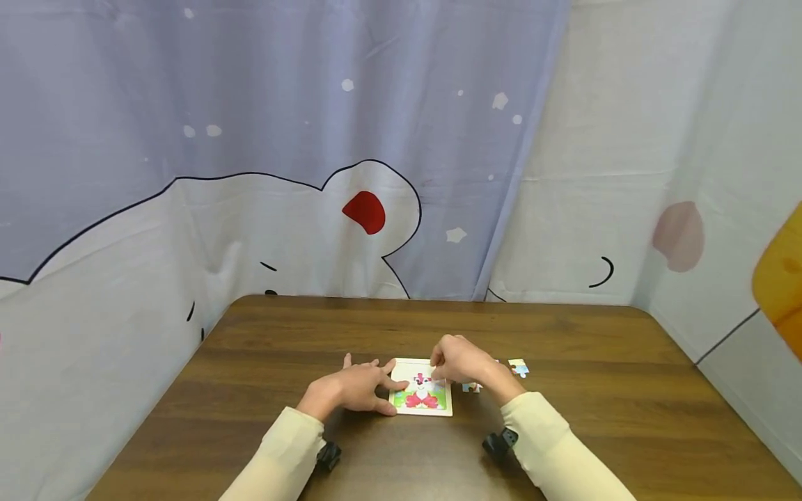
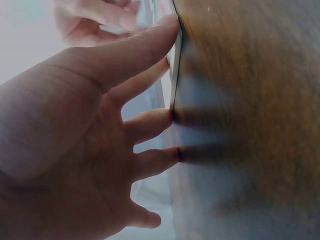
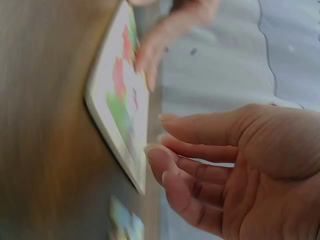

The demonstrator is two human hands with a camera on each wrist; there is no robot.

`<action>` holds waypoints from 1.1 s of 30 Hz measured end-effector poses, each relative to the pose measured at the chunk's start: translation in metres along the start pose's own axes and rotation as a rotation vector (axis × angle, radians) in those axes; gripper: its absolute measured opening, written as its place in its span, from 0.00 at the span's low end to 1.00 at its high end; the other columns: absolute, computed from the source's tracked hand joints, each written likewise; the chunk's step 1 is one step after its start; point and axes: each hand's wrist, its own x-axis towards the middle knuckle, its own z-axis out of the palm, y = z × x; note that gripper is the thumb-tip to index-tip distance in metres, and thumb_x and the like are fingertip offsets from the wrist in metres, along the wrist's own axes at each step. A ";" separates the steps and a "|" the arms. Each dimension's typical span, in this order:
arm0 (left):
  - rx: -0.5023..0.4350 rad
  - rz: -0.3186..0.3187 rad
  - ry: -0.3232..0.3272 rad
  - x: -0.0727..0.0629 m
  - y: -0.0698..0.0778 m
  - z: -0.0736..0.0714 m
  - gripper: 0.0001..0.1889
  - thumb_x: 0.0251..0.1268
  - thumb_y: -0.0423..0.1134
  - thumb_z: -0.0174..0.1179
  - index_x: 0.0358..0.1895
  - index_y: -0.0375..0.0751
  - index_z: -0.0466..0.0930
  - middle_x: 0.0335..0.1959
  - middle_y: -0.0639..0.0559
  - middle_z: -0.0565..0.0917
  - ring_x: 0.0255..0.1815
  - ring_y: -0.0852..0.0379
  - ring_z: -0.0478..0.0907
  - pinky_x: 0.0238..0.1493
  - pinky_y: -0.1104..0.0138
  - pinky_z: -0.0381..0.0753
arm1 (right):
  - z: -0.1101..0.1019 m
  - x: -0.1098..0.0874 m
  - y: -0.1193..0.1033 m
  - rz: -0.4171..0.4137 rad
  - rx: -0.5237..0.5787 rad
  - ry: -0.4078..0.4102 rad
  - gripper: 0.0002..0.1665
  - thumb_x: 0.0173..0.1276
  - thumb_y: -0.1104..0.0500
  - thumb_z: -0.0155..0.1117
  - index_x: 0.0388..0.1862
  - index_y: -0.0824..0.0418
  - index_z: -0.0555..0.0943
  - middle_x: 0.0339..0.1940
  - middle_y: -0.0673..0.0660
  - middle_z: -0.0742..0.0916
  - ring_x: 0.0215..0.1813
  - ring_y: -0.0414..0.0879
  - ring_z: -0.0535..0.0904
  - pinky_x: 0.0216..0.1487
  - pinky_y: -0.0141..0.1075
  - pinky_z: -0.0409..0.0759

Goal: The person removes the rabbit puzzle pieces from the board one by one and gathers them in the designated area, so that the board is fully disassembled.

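The lilac and white fabric curtain (image 1: pixel 282 104) stands behind the brown wood-grain tabletop (image 1: pixel 583 410), over which your two cream sleeves (image 1: pixel 278 449) reach forward. Your bare left hand (image 1: pixel 354 388) probably serves best as a brace, pressing on the edge of the square, pale, wooden-looking puzzle tray (image 1: pixel 421 412) so that it cannot slide; your bare right hand (image 1: pixel 460 358) does well to work from directly above, with light fingertips, since a sideways nudge could unsettle the picture. In pose, your left hand lies low and spread wide, thumb at the tray's near-left corner, index finger reaching over the picture. Your right hand arches over the tray's right side, fingers loosely curved, a narrow gap before the thumb; no piece shows in it. The tray lies flat between your hands, its red, white and green picture (image 1: pixel 421 400) facing up. Smallest are two loose, flat, multicoloured jigsaw pieces (image 1: pixel 519 367), right of the tray and apart from it, the nearer one beside your right wrist.
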 end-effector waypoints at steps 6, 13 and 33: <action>0.012 0.011 0.008 0.005 0.004 0.001 0.30 0.61 0.59 0.66 0.68 0.66 0.76 0.78 0.46 0.60 0.76 0.38 0.57 0.65 0.25 0.41 | 0.019 0.010 -0.007 -0.025 -0.008 -0.009 0.28 0.49 0.66 0.81 0.50 0.68 0.83 0.27 0.50 0.83 0.30 0.41 0.77 0.33 0.36 0.77; 0.011 0.010 0.004 0.005 0.002 0.000 0.30 0.61 0.59 0.66 0.68 0.66 0.75 0.79 0.47 0.59 0.76 0.38 0.58 0.65 0.26 0.41 | 0.023 0.013 -0.010 -0.043 -0.012 -0.011 0.19 0.47 0.66 0.82 0.38 0.65 0.86 0.26 0.51 0.82 0.30 0.42 0.75 0.33 0.36 0.76; 0.008 -0.002 -0.008 0.002 0.001 -0.002 0.31 0.61 0.59 0.66 0.69 0.65 0.75 0.79 0.47 0.59 0.77 0.38 0.56 0.66 0.26 0.39 | 0.020 0.016 -0.004 -0.033 0.281 -0.019 0.09 0.58 0.76 0.71 0.34 0.67 0.82 0.24 0.54 0.82 0.22 0.46 0.82 0.26 0.37 0.83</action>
